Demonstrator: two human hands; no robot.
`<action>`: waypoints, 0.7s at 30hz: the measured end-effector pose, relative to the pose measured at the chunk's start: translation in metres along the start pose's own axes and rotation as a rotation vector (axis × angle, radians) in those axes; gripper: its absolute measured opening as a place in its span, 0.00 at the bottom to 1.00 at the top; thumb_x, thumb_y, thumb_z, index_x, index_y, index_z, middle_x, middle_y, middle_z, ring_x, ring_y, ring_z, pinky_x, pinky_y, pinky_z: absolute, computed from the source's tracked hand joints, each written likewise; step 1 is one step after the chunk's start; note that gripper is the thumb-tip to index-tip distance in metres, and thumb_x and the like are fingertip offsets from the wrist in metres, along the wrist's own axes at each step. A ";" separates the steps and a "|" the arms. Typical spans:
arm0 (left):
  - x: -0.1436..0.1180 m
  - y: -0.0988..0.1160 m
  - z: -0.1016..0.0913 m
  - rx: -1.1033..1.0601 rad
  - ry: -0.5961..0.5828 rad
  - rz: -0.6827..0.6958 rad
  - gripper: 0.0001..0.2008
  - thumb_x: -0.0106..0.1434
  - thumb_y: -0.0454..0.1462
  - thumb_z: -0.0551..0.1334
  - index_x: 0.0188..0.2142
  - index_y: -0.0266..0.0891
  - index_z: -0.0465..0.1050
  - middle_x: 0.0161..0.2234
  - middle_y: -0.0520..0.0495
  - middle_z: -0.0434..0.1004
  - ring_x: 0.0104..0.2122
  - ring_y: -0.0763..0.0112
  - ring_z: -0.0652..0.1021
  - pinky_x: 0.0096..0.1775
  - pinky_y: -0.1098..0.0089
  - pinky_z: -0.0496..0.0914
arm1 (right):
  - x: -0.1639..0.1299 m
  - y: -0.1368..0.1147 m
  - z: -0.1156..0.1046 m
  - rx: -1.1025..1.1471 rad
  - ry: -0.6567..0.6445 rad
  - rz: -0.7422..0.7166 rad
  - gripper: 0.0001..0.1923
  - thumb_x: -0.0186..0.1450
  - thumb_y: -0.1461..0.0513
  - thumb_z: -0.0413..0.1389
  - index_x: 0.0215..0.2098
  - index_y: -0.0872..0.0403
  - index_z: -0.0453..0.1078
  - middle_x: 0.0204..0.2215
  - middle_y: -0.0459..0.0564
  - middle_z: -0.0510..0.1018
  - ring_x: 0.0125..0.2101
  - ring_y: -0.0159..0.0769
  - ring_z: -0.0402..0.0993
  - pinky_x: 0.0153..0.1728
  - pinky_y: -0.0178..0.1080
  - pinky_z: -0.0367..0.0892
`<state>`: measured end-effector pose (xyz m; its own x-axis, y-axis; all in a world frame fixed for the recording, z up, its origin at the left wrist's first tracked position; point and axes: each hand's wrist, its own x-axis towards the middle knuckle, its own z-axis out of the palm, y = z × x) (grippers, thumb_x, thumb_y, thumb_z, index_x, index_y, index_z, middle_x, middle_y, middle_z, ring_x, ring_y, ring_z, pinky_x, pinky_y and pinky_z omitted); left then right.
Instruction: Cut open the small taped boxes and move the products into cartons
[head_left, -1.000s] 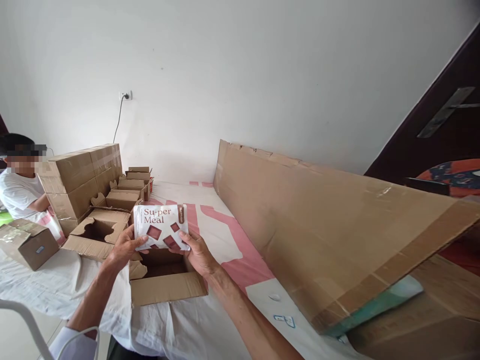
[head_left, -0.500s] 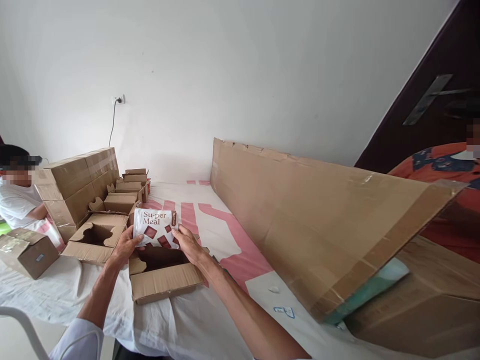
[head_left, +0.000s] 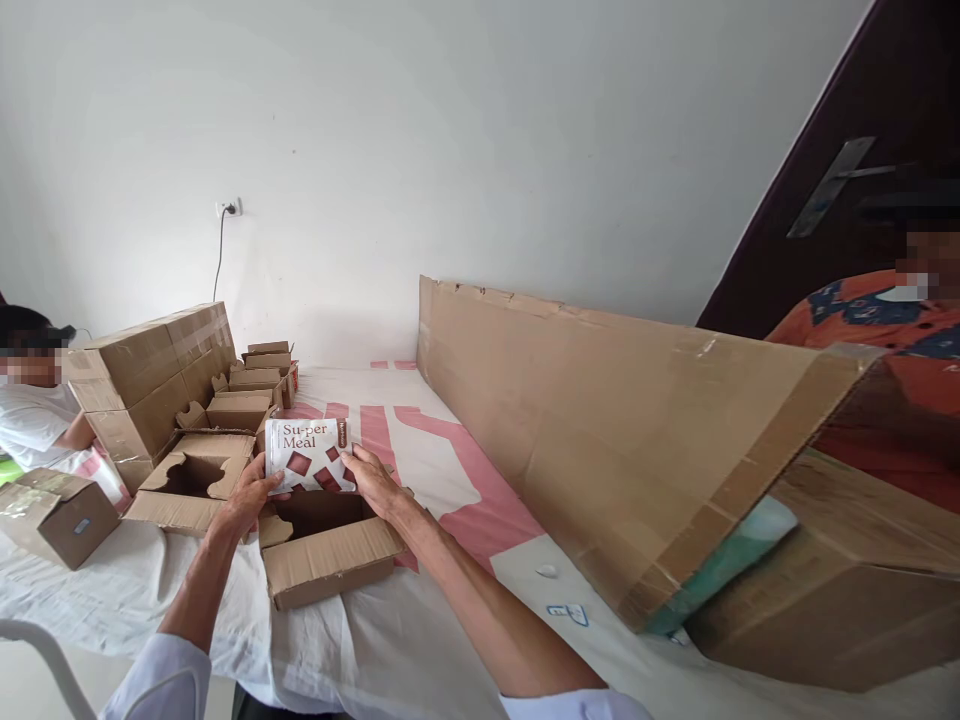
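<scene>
Close by on the cloth (head_left: 442, 635) sits an open box (head_left: 334, 566); above its far side, the left hand (head_left: 247, 498) and right hand (head_left: 381, 488) hold a "Su-per Meal" pouch (head_left: 307, 452), fingers (head_left: 364, 460) pinching its opposite edges; farther back stand stacked cartons (head_left: 150, 370).

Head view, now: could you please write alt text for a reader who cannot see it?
A person's left grip and right grip hold a white "Su-per Meal" pouch near an open box. More boxes stand to the left; a cardboard panel stands to the right.
</scene>
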<state>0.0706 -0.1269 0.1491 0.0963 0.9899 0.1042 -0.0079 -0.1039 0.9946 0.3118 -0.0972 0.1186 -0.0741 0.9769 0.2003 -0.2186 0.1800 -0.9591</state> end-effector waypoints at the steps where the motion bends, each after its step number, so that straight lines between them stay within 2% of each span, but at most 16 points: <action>1: -0.001 0.001 0.000 0.004 -0.001 0.001 0.34 0.49 0.51 0.80 0.51 0.39 0.77 0.49 0.40 0.84 0.45 0.52 0.84 0.41 0.60 0.81 | -0.001 0.000 0.000 0.001 0.004 0.000 0.18 0.59 0.46 0.66 0.35 0.49 0.76 0.34 0.48 0.83 0.38 0.42 0.74 0.42 0.42 0.70; 6: -0.004 0.003 0.003 0.022 0.004 -0.021 0.34 0.49 0.51 0.81 0.51 0.39 0.77 0.47 0.41 0.84 0.45 0.53 0.85 0.38 0.62 0.81 | -0.003 -0.003 0.002 -0.001 0.037 0.010 0.18 0.57 0.44 0.65 0.33 0.48 0.75 0.34 0.48 0.82 0.39 0.44 0.74 0.42 0.44 0.70; 10: -0.004 0.003 0.002 0.011 0.009 -0.018 0.34 0.49 0.50 0.81 0.52 0.38 0.77 0.49 0.39 0.84 0.44 0.55 0.84 0.35 0.66 0.81 | -0.008 -0.009 0.003 -0.019 0.065 0.015 0.12 0.60 0.49 0.64 0.31 0.47 0.74 0.32 0.48 0.82 0.39 0.46 0.74 0.42 0.46 0.70; 15: 0.000 0.002 0.000 0.022 0.018 -0.027 0.35 0.49 0.49 0.81 0.53 0.38 0.77 0.49 0.39 0.83 0.44 0.55 0.84 0.36 0.65 0.81 | -0.012 -0.017 0.001 -0.036 0.075 0.017 0.07 0.63 0.54 0.64 0.31 0.46 0.75 0.33 0.48 0.84 0.42 0.49 0.76 0.44 0.48 0.72; 21: 0.000 0.000 0.000 0.005 0.013 -0.018 0.35 0.50 0.50 0.80 0.52 0.38 0.76 0.45 0.41 0.84 0.43 0.55 0.84 0.35 0.65 0.81 | -0.004 -0.009 0.002 -0.028 0.103 0.022 0.10 0.60 0.53 0.66 0.28 0.46 0.72 0.28 0.48 0.80 0.42 0.50 0.76 0.43 0.47 0.72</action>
<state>0.0709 -0.1274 0.1495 0.0830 0.9928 0.0867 -0.0015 -0.0868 0.9962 0.3122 -0.1032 0.1265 0.0225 0.9870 0.1589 -0.1906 0.1603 -0.9685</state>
